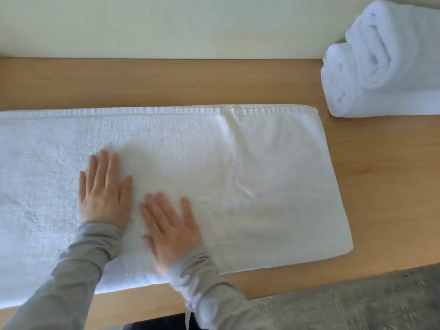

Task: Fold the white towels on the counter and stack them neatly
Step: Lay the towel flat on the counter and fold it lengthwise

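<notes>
A long white towel (250, 163) lies flat on the wooden counter (381, 186), folded lengthwise, its left end running out of view. My left hand (104, 189) rests palm down on the towel left of its middle, fingers spread. My right hand (170, 227) lies flat beside it, slightly nearer to me and blurred. Neither hand grips the cloth. At the back right, a stack of rolled white towels (381, 65) sits against the wall.
A pale wall (166, 25) bounds the counter at the back. The counter's front edge runs diagonally at lower right, with grey floor (357, 303) beyond it. Bare wood shows behind the towel and to its right.
</notes>
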